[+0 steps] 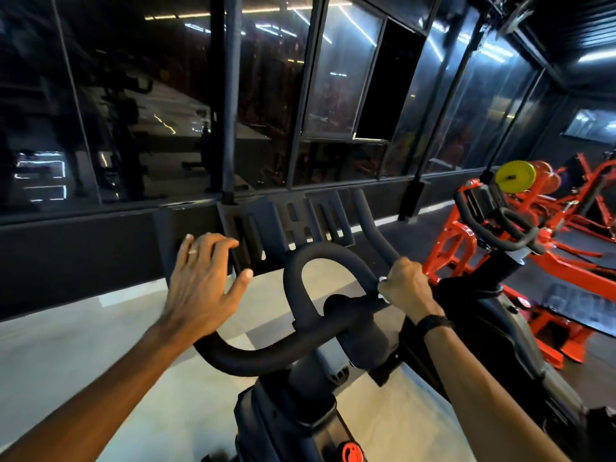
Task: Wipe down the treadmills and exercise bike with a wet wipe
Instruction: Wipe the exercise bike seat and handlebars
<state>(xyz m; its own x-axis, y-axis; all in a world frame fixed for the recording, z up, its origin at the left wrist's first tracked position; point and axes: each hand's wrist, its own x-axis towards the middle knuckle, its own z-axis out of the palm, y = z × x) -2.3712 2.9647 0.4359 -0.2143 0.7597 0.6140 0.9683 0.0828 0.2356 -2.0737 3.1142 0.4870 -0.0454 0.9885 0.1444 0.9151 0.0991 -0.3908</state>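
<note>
The right hand (405, 288) grips the black handlebar (300, 348) of the exercise bike (300, 411), a white wipe (382, 288) showing at its fingers; the left hand (203, 278) hovers spread above the bar's left side; orange gym machines (566, 235) stand to the right.

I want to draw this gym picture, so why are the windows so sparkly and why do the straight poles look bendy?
In the head view, the dark glass wall mirrors the ceiling strip lights as bright streaks; the wide-angle lens bows the black window posts towards the edges; the open left hand looks slightly smeared; the right hand, gripping the black padded bike handlebar, looks sharper.
</note>
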